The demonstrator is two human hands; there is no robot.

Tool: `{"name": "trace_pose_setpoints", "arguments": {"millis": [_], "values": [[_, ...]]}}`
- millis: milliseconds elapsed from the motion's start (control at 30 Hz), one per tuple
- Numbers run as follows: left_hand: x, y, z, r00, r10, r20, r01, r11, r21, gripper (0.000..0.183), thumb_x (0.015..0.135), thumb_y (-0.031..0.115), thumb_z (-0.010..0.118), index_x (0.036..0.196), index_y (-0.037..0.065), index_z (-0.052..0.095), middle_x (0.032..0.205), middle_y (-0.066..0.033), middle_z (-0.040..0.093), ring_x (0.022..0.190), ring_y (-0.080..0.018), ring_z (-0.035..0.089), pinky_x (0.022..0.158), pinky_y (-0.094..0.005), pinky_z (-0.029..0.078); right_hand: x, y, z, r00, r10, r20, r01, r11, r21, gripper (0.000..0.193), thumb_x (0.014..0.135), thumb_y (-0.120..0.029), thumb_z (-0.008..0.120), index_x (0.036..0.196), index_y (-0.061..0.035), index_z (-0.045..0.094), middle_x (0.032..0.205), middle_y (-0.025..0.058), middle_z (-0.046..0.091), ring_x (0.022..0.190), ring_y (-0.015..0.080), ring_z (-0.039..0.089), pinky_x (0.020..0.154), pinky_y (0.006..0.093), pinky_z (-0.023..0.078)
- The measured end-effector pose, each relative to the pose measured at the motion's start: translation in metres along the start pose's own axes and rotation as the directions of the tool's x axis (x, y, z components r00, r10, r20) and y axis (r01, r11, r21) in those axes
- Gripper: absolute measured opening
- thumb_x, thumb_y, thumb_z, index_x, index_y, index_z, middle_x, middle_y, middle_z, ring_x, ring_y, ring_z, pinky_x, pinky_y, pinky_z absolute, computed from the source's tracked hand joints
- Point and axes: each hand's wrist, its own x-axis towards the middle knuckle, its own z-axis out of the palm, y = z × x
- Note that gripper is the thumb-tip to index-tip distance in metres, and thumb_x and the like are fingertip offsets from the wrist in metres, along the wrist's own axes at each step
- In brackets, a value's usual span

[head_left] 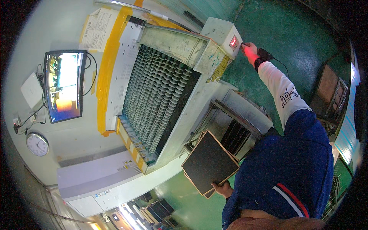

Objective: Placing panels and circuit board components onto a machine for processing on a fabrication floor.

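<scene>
My left hand (223,189) grips a small stack of flat square boards (210,163) by its lower edge. The top board is black with a thin brown border, and edges of others show beneath it. My right arm stretches out to a pale control box (219,32) with a lit red display. There the fingers of my right hand (250,51) are pinched at the box's face, on a small dark part that looks like a knob. Beside the box lies a conveyor machine with rows of grey roller discs (157,96); its white side stands between the rollers and the boards.
A rack (234,134) with dark slots stands below the conveyor, close to my body. On the wall are a lit monitor (65,86), a round clock (37,144) and a taped paper sheet (100,28). A brown panel (324,90) leans at the far right over green floor.
</scene>
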Motion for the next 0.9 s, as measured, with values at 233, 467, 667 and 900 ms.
{"name": "trace_pose_setpoints", "arguments": {"millis": [233,467,667,900], "values": [[0.013,-0.013,-0.020,0.998,-0.046,-0.036,0.042,0.993,-0.112,0.045,0.090,0.036,0.065,0.128,0.012,0.057,0.135,-0.0104,0.054,0.124,-0.0356,0.047,0.104,-0.0555,0.036,-0.007,-0.010,-0.002,0.996,0.021,0.088,-0.021,1.000,-0.007,0.022,0.090,-0.017,0.065,0.106,-0.0030,0.062,0.084,0.0031,0.064,0.070,0.0135,0.059,0.058,0.0288,0.046],[0.008,0.002,-0.008,0.986,0.051,0.157,-0.056,0.998,0.028,0.045,0.091,0.037,0.064,0.127,0.012,0.057,0.134,-0.0100,0.054,0.124,-0.0355,0.047,0.105,-0.0554,0.035,-0.005,-0.005,0.001,1.000,-0.003,-0.018,0.003,1.000,-0.023,0.026,0.089,-0.018,0.067,0.109,-0.0036,0.061,0.086,0.0033,0.064,0.071,0.0138,0.060,0.059,0.0295,0.047],[0.011,-0.002,-0.013,0.990,0.042,0.136,-0.049,0.998,0.048,0.046,0.090,0.037,0.065,0.128,0.012,0.056,0.134,-0.0098,0.054,0.124,-0.0352,0.047,0.104,-0.0550,0.035,-0.005,-0.004,0.005,0.999,0.000,-0.036,-0.001,1.000,-0.024,0.025,0.089,-0.019,0.066,0.108,-0.0031,0.060,0.087,0.0036,0.065,0.072,0.0137,0.060,0.060,0.0297,0.047],[0.019,0.001,-0.010,0.970,-0.233,-0.066,0.203,0.931,-0.302,0.046,0.089,0.037,0.068,0.125,0.011,0.059,0.131,-0.0101,0.057,0.122,-0.0352,0.048,0.104,-0.0546,0.036,-0.004,-0.004,0.003,0.999,-0.006,-0.052,0.006,1.000,0.000,0.023,0.090,-0.018,0.066,0.106,-0.0030,0.061,0.087,0.0036,0.066,0.073,0.0137,0.060,0.061,0.0300,0.047]]}}
